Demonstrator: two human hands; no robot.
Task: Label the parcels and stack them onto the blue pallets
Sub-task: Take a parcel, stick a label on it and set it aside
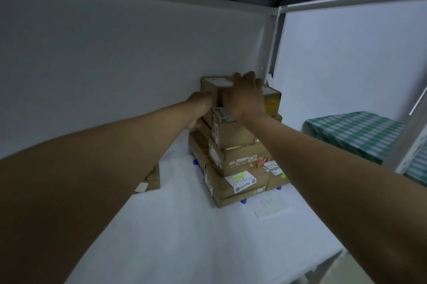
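A stack of several brown cardboard parcels [240, 163] stands on a blue pallet [243, 201], of which only small blue bits show under the boxes. The top parcel [209, 87] is a small brown box with a white label on its lid. My left hand [198, 108] is against its left side, fingers hidden behind the box edge. My right hand [246, 95] lies over its top and front, fingers spread on the lid. A yellow-sided box [272, 102] sits just right of the top parcel.
The stack stands against a white wall [115, 64] on a white-covered floor [184, 226]. Another brown box [151, 179] peeks out under my left forearm. A green checked cloth [353, 135] covers something at the right, beside a metal frame post [273, 41].
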